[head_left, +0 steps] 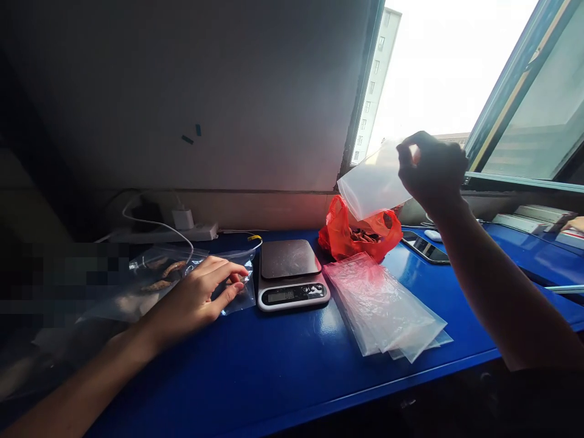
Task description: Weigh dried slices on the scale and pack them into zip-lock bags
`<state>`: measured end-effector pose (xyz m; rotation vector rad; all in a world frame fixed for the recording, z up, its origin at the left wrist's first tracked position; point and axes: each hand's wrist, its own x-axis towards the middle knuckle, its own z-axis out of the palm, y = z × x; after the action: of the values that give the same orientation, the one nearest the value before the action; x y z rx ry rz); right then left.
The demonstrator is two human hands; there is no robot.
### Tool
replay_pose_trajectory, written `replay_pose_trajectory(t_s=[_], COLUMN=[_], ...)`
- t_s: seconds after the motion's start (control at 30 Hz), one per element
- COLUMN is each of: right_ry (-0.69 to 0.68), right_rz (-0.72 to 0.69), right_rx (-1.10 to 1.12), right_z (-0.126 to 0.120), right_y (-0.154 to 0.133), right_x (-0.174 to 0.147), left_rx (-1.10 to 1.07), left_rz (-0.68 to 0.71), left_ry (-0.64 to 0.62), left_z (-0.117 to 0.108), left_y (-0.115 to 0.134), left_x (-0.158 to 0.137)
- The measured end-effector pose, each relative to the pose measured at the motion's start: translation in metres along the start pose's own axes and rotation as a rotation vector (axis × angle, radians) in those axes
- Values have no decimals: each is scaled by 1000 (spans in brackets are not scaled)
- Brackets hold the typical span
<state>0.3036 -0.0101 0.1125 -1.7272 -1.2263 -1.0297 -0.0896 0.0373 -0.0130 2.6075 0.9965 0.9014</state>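
Observation:
My right hand (429, 170) is raised in front of the window, thumb and forefinger pinched on the edge of a clear plastic bag (376, 176) that hangs flat and tilted. Below that bag stands a red plastic bag (335, 237), its mouth open on dark reddish-brown pieces. My left hand (205, 289) rests over a clear bag (246, 298) left of the scale, fingers loosely bent and apart. A digital kitchen scale (292, 261) sits beside it with nothing on its plate; the display digits are too small to read. Several clear flat bags (387, 310) lie fanned out to the right.
Filled clear bags with brown pieces (159, 285) lie at the left, partly under my forearm. Behind are a power strip (201, 232) and a white charger (182, 218). A phone (425, 248) and boxes (524, 222) lie right on the blue table (283, 377).

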Motion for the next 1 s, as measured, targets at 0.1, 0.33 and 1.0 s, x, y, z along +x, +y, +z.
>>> replay_pose_trajectory(t_s=[0.1, 0.33, 1.0], right_ry=[198, -150, -1059], right_rz=[4, 109, 146], right_rx=[231, 1007, 1440], right_z=[-24, -33, -18], right_y=[-18, -89, -103], right_x=[-24, -135, -158], left_rx=[-55, -387, -549], left_rz=[-26, -100, -187], left_ry=[-55, -136, -255], left_z=[-1, 2, -7], left_y=[7, 40, 43], left_x=[-3, -15, -7])
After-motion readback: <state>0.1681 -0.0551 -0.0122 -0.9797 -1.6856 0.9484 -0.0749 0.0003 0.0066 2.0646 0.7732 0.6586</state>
